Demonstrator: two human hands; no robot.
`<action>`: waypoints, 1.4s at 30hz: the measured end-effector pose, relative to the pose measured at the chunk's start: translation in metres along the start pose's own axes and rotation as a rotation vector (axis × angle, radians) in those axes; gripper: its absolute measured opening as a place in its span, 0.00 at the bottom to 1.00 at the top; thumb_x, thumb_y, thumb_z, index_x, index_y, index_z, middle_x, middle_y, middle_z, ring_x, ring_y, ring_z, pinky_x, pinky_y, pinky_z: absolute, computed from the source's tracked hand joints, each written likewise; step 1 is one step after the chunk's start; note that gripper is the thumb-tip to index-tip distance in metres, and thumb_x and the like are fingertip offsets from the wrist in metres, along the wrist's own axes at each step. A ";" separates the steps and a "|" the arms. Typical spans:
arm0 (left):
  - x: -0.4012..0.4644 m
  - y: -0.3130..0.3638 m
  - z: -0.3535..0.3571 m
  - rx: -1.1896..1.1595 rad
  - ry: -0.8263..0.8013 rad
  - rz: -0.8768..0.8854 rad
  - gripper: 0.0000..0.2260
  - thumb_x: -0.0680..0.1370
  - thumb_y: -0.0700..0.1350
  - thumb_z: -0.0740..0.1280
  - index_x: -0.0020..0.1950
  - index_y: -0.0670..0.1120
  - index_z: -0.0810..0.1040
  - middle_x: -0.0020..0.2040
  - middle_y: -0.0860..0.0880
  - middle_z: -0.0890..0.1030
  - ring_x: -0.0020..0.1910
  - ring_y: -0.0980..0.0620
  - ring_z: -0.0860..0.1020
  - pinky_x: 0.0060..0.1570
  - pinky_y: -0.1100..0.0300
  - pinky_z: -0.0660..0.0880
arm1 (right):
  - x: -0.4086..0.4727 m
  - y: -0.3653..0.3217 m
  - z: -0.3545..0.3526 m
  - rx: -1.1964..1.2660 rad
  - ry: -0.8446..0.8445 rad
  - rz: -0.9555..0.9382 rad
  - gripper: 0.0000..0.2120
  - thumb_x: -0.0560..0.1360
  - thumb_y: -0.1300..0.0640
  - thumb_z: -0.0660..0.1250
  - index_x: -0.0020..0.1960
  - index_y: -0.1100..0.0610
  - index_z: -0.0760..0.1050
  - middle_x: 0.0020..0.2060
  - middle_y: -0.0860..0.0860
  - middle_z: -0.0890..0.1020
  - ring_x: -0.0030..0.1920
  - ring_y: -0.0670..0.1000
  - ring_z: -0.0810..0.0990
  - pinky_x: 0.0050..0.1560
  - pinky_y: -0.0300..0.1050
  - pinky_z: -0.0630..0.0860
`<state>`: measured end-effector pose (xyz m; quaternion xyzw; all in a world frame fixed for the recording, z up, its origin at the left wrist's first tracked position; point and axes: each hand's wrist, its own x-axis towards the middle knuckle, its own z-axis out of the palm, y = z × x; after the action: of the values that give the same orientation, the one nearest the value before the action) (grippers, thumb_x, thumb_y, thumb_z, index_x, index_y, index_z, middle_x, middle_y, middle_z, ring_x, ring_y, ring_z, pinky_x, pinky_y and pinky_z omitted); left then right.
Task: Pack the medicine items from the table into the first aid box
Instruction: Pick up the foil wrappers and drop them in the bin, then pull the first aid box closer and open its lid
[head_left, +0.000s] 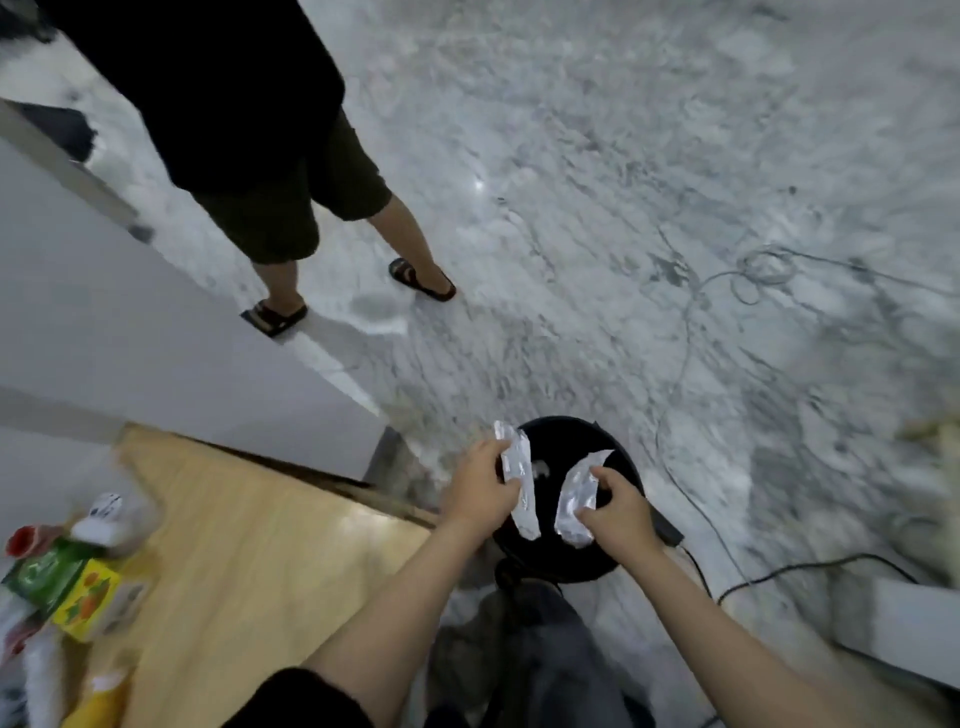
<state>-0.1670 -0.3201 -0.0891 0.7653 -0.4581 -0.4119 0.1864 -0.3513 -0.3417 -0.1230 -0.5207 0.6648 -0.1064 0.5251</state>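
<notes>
1. Over the black bin (571, 551), my left hand (480, 488) clamps one foil strip (519, 483); my right hand (618, 506) clamps another (574, 506).
2. Step, I judge: carrying medicine, well off the desk (249, 561).
3. Next: find the first aid box, unseen here.

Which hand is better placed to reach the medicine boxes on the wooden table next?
Left, probably. The left hand is nearer the wooden table; the right hand is farther away. Both hold silver foil strips.

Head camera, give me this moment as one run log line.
left hand: holds foil strip | right hand: holds second foil strip | both over black bin | first aid box: unseen
</notes>
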 end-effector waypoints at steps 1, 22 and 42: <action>0.011 0.000 0.011 0.017 -0.029 -0.026 0.23 0.73 0.42 0.68 0.68 0.44 0.71 0.66 0.46 0.73 0.65 0.48 0.71 0.56 0.66 0.63 | 0.007 0.006 -0.002 -0.022 -0.001 0.016 0.26 0.72 0.63 0.69 0.69 0.59 0.68 0.66 0.54 0.75 0.65 0.54 0.73 0.57 0.39 0.68; 0.032 0.009 0.006 0.127 -0.115 -0.145 0.30 0.75 0.53 0.67 0.73 0.47 0.60 0.72 0.44 0.62 0.67 0.45 0.69 0.63 0.49 0.71 | 0.027 -0.023 -0.006 0.039 -0.024 0.005 0.26 0.74 0.53 0.68 0.71 0.53 0.66 0.66 0.50 0.74 0.60 0.51 0.75 0.56 0.43 0.72; -0.293 -0.170 -0.192 -0.183 0.922 -0.035 0.22 0.74 0.47 0.69 0.67 0.47 0.70 0.61 0.51 0.72 0.57 0.56 0.74 0.50 0.73 0.67 | -0.227 -0.197 0.244 0.015 -0.404 -0.902 0.18 0.73 0.58 0.69 0.62 0.52 0.74 0.55 0.44 0.79 0.51 0.47 0.78 0.47 0.32 0.71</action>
<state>0.0091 -0.0005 0.0465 0.8564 -0.2766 -0.0708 0.4302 -0.0610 -0.1457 0.0422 -0.7628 0.2571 -0.2248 0.5490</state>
